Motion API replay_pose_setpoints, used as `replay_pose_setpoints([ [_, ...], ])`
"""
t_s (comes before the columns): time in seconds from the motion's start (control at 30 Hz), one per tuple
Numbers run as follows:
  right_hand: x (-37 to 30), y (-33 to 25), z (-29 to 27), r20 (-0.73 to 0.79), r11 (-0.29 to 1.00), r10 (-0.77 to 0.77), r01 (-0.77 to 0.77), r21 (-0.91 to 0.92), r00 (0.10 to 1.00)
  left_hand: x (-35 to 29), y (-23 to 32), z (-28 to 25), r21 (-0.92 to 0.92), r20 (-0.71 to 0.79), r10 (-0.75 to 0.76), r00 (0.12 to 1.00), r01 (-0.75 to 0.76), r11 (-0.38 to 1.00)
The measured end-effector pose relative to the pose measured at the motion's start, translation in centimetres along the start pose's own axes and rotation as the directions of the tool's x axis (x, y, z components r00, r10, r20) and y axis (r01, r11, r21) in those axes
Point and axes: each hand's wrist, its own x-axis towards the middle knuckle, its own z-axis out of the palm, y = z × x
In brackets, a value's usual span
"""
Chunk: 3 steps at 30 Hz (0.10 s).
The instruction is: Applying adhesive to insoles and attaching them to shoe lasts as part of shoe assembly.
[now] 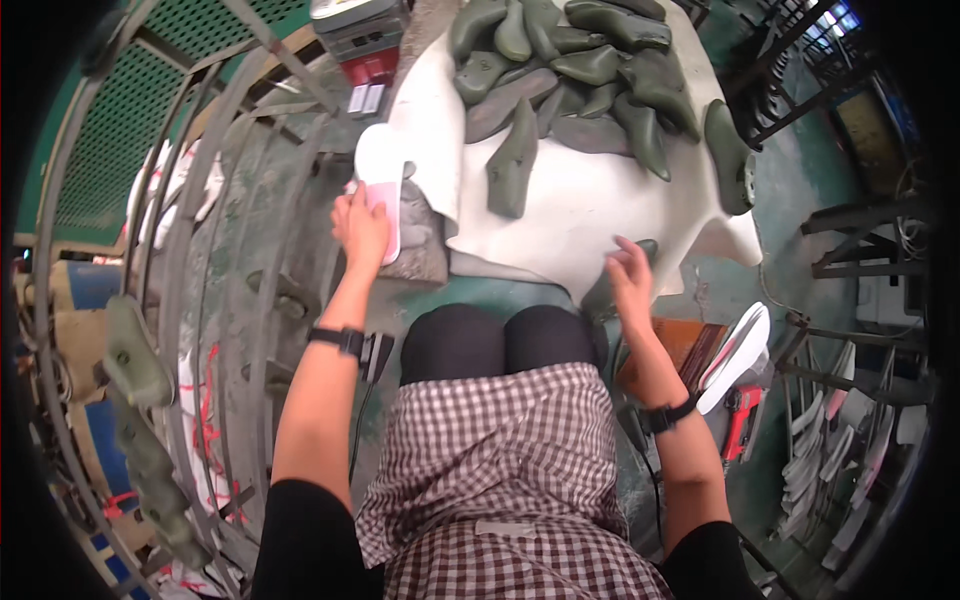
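Note:
My left hand [362,228] grips a white and pink insole [378,160] by its pink end, over a grey padded block at the left of the white-covered bench. The white end points away from me. My right hand [630,278] is raised at the bench's near right edge, its fingers apart and holding nothing. A small part of a dark green shape [648,248] shows right behind those fingers. Ahead of both hands, one green shoe last [513,163] lies apart from a heap of several shoe lasts [590,66].
Another shoe last [729,157] rests at the bench's right edge. White insoles [738,350] stand in a holder near my right forearm, beside a red tool [741,420]. Metal racks [180,230] rise at the left. A grey and red box [362,45] sits at the back left.

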Motion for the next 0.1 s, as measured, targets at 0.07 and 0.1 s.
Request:
replay_pose_setpoints([
  [0.07,4.0,0.4,1.8,0.071,0.992,0.085,-0.078,-0.097,0.994,-1.1,0.8,-0.6,0.022,0.084,-0.035,0.996,0.033,0.999],
  [0.1,6.4,0.1,3.4,0.127,0.985,0.115,-0.096,-0.14,0.985,-1.6,-0.2,-1.2,-0.048,0.082,-0.043,0.996,0.047,0.998],
])
